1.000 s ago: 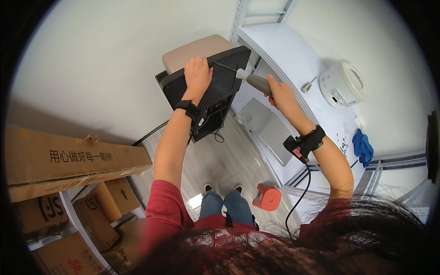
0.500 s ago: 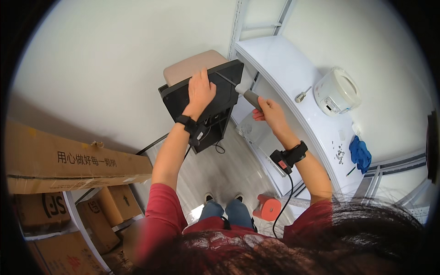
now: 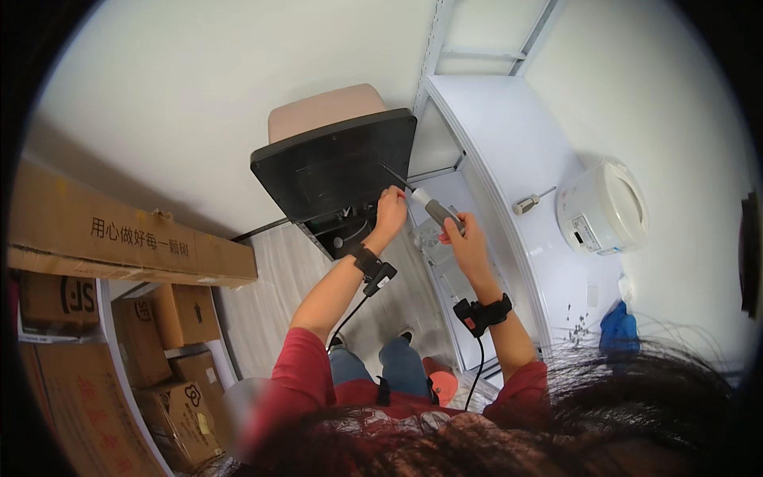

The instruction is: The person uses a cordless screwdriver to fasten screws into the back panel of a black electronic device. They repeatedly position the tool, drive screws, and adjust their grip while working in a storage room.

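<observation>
While right hand (image 3: 469, 242) grips screwdriver (image 3: 437, 211) in head view, tip over black panel (image 3: 330, 171), left hand (image 3: 389, 213) sits near panel's lower edge, hold unclear. Work looks partway: panel against beige box (image 3: 326, 113), dark bits (image 3: 579, 327) on tabletop (image 3: 493, 127).

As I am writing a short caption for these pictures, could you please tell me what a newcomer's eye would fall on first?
Probably the large black panel at upper centre, with the grey screwdriver in the right hand pointing at it and the left hand by the panel's lower right edge. Next might come the white rice cooker on the white shelf at right and the long cardboard box at left.
</observation>
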Demonstrator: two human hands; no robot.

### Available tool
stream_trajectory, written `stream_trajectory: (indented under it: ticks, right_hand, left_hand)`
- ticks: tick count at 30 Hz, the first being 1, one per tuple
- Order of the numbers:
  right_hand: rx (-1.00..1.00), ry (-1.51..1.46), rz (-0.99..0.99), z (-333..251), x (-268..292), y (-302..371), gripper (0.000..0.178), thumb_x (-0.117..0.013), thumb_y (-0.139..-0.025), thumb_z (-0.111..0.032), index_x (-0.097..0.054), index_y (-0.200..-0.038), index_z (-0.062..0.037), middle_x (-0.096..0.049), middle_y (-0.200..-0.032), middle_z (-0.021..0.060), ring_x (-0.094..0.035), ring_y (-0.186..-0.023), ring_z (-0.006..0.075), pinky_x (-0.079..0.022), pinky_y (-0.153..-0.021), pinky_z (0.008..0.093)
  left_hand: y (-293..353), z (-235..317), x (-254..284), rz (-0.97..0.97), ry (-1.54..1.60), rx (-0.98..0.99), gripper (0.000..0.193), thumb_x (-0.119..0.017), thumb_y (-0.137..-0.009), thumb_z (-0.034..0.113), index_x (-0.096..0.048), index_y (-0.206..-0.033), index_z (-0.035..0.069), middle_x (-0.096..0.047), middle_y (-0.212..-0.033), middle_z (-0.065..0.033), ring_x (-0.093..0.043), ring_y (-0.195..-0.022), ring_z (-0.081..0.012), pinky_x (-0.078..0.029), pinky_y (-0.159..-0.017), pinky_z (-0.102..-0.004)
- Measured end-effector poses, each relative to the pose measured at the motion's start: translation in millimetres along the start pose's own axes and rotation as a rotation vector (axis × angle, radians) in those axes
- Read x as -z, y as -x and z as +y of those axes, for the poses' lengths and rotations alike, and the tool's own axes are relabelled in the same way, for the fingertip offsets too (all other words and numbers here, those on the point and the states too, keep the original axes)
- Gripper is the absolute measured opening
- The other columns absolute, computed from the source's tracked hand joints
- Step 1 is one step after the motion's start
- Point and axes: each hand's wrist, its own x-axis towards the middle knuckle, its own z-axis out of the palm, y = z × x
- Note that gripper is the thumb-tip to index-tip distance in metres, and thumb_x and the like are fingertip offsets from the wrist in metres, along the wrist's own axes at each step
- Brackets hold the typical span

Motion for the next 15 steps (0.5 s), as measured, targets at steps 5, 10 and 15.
stream_trajectory:
  ticks: [5, 10, 15]
  right_hand:
    - [0.05, -0.006, 0.005, 33, 15, -3, 0.032, -0.06, -0.089, -0.023, -0.05, -0.105, 0.0034, -0.063, -0.082, 0.0128, -0.063, -0.069, 0.0149, -0.048, -0.061, 0.0275]
    - [0.042, 0.075, 0.033, 66, 28, -6, 0.034, -0.063, -0.086, -0.02, -0.05, -0.11, 0.0006, -0.062, -0.085, 0.0119, -0.057, -0.066, 0.0152, -0.044, -0.06, 0.0284]
    - [0.048, 0.081, 0.051, 84, 40, -11, 0.036, -0.064, -0.085, -0.02, -0.049, -0.112, -0.0003, -0.06, -0.086, 0.0111, -0.052, -0.064, 0.0153, -0.044, -0.06, 0.0284]
  left_hand:
    - [11, -23, -35, 0.018, -0.005, 0.037, 0.011, -0.046, -0.078, -0.004, -0.057, -0.082, -0.001, -0.059, -0.079, -0.0211, -0.059, -0.077, -0.0393, -0.047, -0.07, -0.0435]
    - [4, -42, -39, 0.005, -0.059, 0.079, 0.014, -0.047, -0.081, -0.004, -0.058, -0.088, -0.001, -0.062, -0.081, -0.0185, -0.062, -0.07, -0.0332, -0.049, -0.065, -0.0379]
    - [-2, -40, -41, 0.0, -0.209, 0.035, 0.01, -0.054, -0.087, 0.007, -0.061, -0.085, 0.001, -0.061, -0.066, -0.0108, -0.061, -0.06, -0.0222, -0.046, -0.055, -0.0318]
